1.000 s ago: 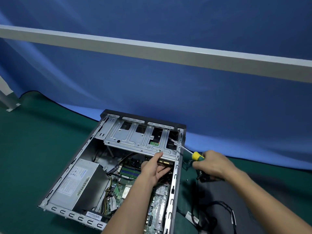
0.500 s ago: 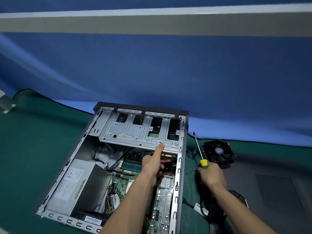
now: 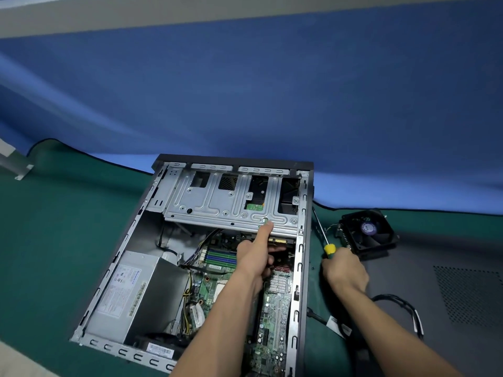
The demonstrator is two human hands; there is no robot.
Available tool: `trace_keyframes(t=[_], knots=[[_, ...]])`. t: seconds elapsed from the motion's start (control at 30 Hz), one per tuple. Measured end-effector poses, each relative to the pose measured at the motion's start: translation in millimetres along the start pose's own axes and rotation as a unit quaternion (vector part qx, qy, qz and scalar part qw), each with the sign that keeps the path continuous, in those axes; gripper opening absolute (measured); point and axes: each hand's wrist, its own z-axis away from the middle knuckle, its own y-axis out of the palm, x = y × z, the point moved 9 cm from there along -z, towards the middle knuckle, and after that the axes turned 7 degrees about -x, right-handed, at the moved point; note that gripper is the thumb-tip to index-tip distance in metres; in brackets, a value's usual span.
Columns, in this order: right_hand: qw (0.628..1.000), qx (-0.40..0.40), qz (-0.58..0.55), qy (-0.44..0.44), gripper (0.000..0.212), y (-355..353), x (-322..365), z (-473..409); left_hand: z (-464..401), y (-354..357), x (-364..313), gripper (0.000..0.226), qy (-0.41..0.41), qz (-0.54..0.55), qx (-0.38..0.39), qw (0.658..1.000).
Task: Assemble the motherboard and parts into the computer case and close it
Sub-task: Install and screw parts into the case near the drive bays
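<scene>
I saw the open grey metal computer case [image 3: 206, 240] lying flat at the green mat's [image 3: 49, 254] far edge, green motherboard [image 3: 275, 308] inside. Left hand [image 3: 255, 257] reached in, index finger straight on the silver drive cage [image 3: 231, 210]. Right hand [image 3: 344, 268] gripped the yellow-and-green-handled screwdriver [image 3: 325, 242] just beside the case, near the black cooling fan [image 3: 367, 229].

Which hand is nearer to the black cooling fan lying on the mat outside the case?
Right. The right hand grips the screwdriver on the mat just left of the cooling fan. The left hand is farther off, inside the computer case, forefinger on the drive cage.
</scene>
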Motion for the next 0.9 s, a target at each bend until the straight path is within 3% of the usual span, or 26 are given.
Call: trace_keyframes(t=[0.3,0.43,0.53,0.7,0.8,0.9], knots=[[1.0,0.008,-0.025,0.013,0.015,-0.2,-3.0,-3.0,-1.5,-0.1,1.1,0.074,-0.005,-0.002,-0.002,1.0],[0.986,0.044,-0.156,0.043,0.017,-2.2,-9.0,-0.1,1.8,0.8,-2.7,0.077,-0.008,0.001,0.005,1.0],[0.951,0.068,-0.296,0.054,0.025,-17.0,-6.1,8.6,7.6,1.8,-9.0,0.07,-0.003,-0.014,0.019,1.0],[0.896,0.088,-0.434,0.035,0.014,-66.8,13.6,27.4,29.1,-3.1,-16.8,0.067,-0.047,-0.111,0.066,0.991],[0.873,0.114,-0.473,0.011,0.014,-90.2,33.3,41.8,39.8,-13.2,-40.4,0.054,0.018,-0.206,0.027,0.978],[0.852,0.151,-0.501,-0.001,0.01,-100.0,52.9,57.6,54.1,-22.0,-75.5,0.024,0.171,-0.377,-0.072,0.907]])
